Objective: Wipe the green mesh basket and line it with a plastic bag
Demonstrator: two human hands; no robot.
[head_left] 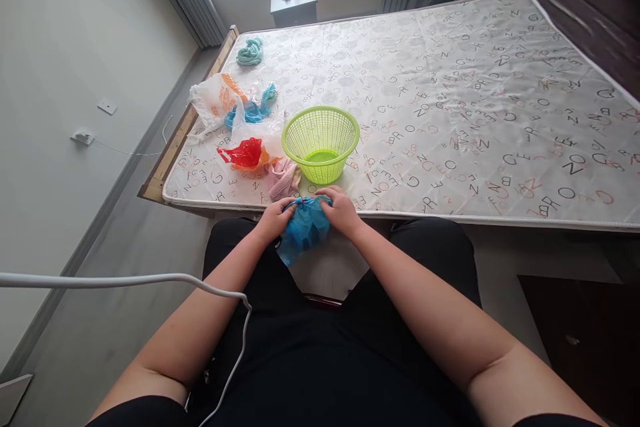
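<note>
A thin blue plastic bag [306,227] hangs between my two hands, over my lap at the front edge of the mattress. My left hand [277,217] pinches its gathered top on the left. On the right, my right hand [341,208] grips the same top edge, fingers curled over it. The bag's top is bunched or knotted, with a small reddish spot in the middle. Just beyond my hands stands an upright green slatted plastic basket [321,140]. A pink cloth [283,178] lies beside the basket's left side.
Crumpled on the mattress [450,114] are a red plastic bag [246,152], another blue bag [250,112] and a white-orange bag [215,99]. A teal cloth [250,52] lies farther back. A white cable [150,279] crosses my left forearm. A small grey cabinet [294,4] stands beyond the mattress.
</note>
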